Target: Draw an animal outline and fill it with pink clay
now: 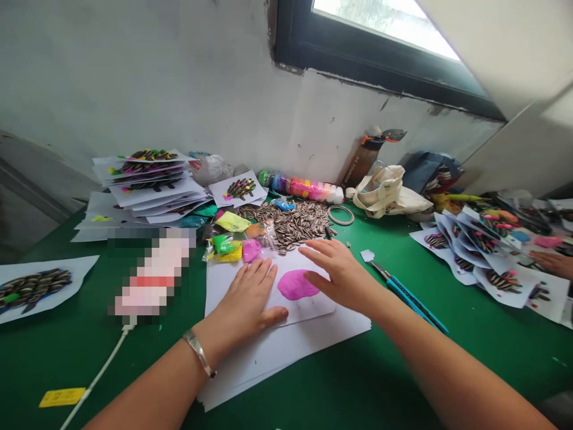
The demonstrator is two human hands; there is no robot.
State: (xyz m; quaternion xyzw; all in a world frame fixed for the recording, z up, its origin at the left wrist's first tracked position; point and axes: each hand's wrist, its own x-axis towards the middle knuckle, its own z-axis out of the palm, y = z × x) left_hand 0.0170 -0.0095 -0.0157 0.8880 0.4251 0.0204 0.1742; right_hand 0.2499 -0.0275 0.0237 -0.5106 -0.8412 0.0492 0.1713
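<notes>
A flat magenta patch of modelling clay (296, 285) lies on a white paper card (320, 312), with small pencil lines under it. The card rests on a stack of white paper (242, 373). My left hand (250, 295) lies flat on the card, left of the clay, fingers stretched and empty. Over the clay's right edge is my right hand (338, 272), its fingers apart; thumb and fingertips are near the clay, and I cannot tell if they touch it. Behind the hands are bags of coloured clay (233, 222) and a heap of striped sunflower seeds (298, 224).
Seed-and-clay pictures are piled at the left (152, 194) and right (483, 245). A blue utility knife (414, 301) lies right of my right arm. A blurred-out object (152, 275) with a cable is at left. Another person's hand (553, 263) shows at far right.
</notes>
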